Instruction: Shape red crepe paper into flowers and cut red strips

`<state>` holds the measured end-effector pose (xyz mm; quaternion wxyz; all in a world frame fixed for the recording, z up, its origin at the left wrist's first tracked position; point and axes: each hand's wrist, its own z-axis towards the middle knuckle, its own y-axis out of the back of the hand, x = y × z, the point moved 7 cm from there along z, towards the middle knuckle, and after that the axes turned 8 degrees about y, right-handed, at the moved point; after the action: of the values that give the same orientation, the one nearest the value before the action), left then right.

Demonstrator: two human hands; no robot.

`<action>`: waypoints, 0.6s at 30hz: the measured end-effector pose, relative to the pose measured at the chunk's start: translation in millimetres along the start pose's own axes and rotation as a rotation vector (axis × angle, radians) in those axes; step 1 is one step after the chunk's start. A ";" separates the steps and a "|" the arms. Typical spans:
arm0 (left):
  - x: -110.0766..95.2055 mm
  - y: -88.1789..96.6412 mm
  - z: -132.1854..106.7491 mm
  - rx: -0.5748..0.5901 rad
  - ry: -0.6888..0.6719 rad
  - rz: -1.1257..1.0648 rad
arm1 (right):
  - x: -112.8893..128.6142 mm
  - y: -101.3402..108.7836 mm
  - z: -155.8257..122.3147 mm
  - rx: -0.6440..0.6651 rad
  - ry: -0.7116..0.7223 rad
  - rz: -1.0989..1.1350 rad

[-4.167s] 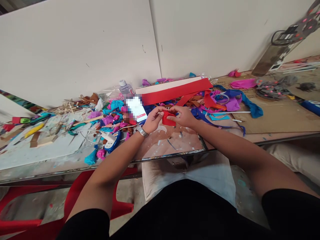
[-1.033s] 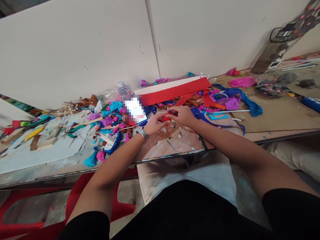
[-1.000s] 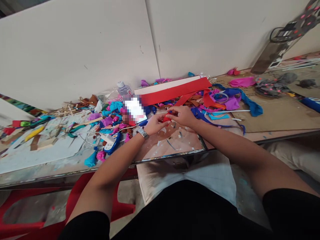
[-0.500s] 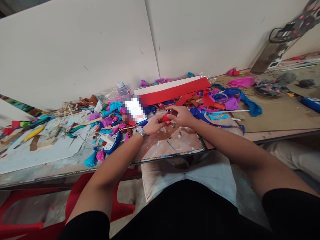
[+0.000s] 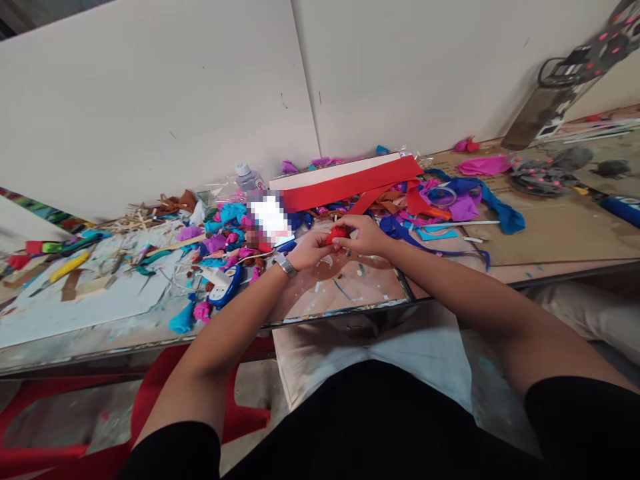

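A small crumpled red paper piece (image 5: 337,234) is pinched between both my hands just above the table (image 5: 350,283). My left hand (image 5: 311,249), with a metal watch at the wrist, closes its fingers on the piece from the left. From the right, my right hand (image 5: 367,235) curls its fingers over it. Right behind my hands lie a long red paper strip (image 5: 350,181) and a heap of coloured crepe scraps (image 5: 225,233).
A plastic bottle (image 5: 246,177) stands by the white wall boards. A blue and white device (image 5: 223,283) lies left of my hands. Blue and purple crepe (image 5: 480,197) spreads over brown cardboard at the right. A red plastic stool (image 5: 150,400) stands below the table edge.
The flat red paper seen four seconds ago is now squeezed into a small crumpled lump between my fingers. My hands have stayed in about the same place.
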<state>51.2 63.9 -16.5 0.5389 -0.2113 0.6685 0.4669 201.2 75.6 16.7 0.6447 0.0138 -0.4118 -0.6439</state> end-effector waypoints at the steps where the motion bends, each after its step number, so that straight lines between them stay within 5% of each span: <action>1: 0.8 0.1 -0.2 0.000 0.006 0.003 | 0.5 -0.3 -0.1 0.001 0.001 0.010; 18: -11.9 7.7 -5.3 -0.110 -0.046 0.027 | -0.4 2.9 1.3 -0.054 -0.048 0.122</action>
<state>46.4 60.5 -2.6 0.5354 -0.2210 0.6319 0.5150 202.9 77.1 19.0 0.6728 -0.0439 -0.4098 -0.6144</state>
